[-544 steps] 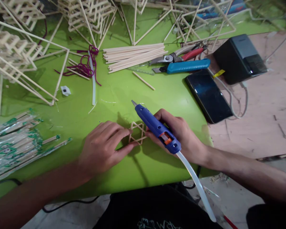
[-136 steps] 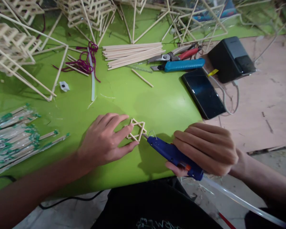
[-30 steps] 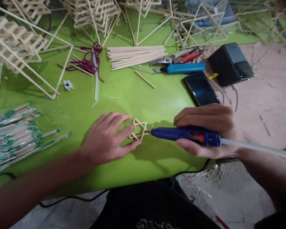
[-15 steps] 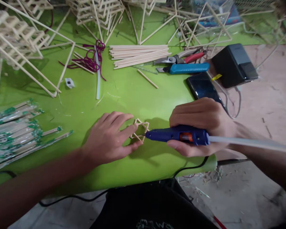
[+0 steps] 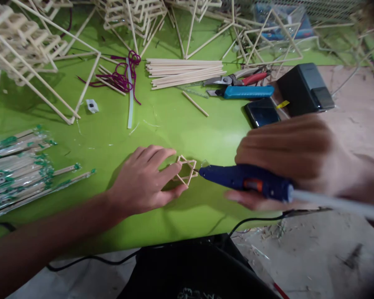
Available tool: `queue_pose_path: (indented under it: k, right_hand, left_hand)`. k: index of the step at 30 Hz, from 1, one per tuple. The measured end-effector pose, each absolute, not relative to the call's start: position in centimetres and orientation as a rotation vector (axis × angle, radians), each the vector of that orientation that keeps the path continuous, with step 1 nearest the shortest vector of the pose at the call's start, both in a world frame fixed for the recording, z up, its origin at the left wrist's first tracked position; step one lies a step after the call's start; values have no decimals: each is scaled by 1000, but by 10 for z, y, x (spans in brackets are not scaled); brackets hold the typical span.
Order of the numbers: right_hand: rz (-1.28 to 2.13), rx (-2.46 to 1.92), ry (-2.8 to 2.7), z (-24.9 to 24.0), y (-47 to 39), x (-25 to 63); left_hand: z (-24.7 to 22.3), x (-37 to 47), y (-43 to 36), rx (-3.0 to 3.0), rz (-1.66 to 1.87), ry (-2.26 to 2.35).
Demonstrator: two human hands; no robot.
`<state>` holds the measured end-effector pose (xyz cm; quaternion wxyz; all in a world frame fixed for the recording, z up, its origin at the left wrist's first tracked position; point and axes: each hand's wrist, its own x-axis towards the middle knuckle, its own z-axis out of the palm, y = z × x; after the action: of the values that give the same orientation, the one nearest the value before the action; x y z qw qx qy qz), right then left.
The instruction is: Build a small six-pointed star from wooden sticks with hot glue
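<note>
My left hand [image 5: 148, 176] holds a small star-shaped frame of thin wooden sticks [image 5: 192, 167] between its fingertips, on the green table [image 5: 180, 128]. In my right hand [image 5: 286, 155] is a blue glue gun [image 5: 233, 176], with a long white glue stick [image 5: 333, 201] coming out of its back end. The gun's nozzle points left and sits just beside the frame's right edge. Whether tip and frame touch is hard to tell. The right hand is slightly blurred.
Behind lie a bundle of sticks [image 5: 185, 71], pliers [image 5: 252, 78], a blue cutter [image 5: 249, 91], a phone [image 5: 262, 113], a black box [image 5: 305, 89] and purple cord [image 5: 121, 79]. Stick structures [image 5: 21, 45] stand along the back; wrapped sticks [image 5: 15, 174] lie left.
My right hand and the glue gun have moved right, drawing the nozzle back from inside the star frame to its right edge. My left hand has stayed on the frame. The view has shifted slightly.
</note>
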<state>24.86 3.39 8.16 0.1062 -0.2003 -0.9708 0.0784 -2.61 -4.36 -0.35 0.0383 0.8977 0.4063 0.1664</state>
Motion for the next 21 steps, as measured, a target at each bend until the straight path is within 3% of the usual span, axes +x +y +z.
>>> queue_pose_path:
  k: [3,9,16,21]
  right_hand:
    - [469,-496,-2782,86,56,238]
    - [1162,-909,-2703,84,99,235]
    - [1307,-1097,-2701,76,115,238]
    - [1150,-1045,-2622,70,104,227]
  left_hand:
    - [-3,-26,-44,2761,513,1239]
    - [-3,-25,-44,2770,554,1246]
    - [-3,-25,-44,2777,597,1245]
    - [-4,-25,-44,2767,577,1263]
